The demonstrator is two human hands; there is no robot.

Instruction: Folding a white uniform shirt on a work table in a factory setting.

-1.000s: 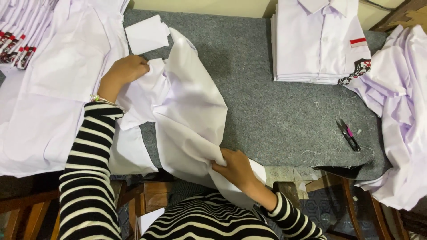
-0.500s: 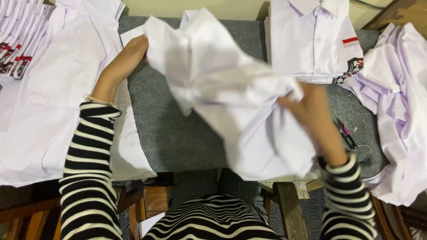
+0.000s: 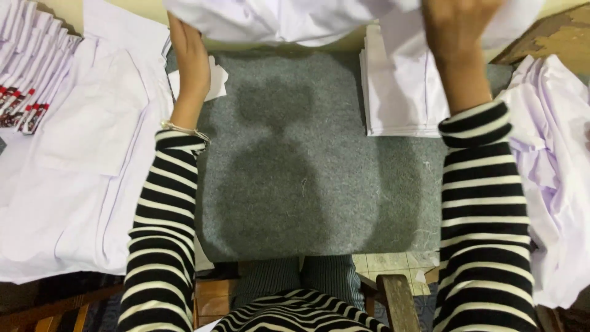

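While both arms are raised, the biggest thing in view is the grey felt mat (image 3: 307, 184), covering the table middle, bare except for a dark shadow. Left of it lies a spread of flat white shirts (image 3: 80, 172), overlapping the mat's left edge; right of it a loose crumpled heap of white shirts (image 3: 553, 172) hangs off the table side. White shirt (image 3: 289, 18) (the one in hand) is held up across the top edge of the view, above the mat's far end, well off the surface and partly cut by the frame. Folded stack of white shirts (image 3: 399, 104) sits at the mat's far right, its upper part hidden by the held shirt and the right arm. Right hand (image 3: 458, 31) is closed on the shirt's right part, fingers buried in cloth. Left hand (image 3: 189, 52) grips the shirt's left lower edge, fingertips hidden in the fabric, a thin bracelet (image 3: 184, 129) at the wrist. Small white card (image 3: 215, 80) lies on the mat just beside the left wrist. Row of red-and-white tags (image 3: 24, 101) sits at far left.
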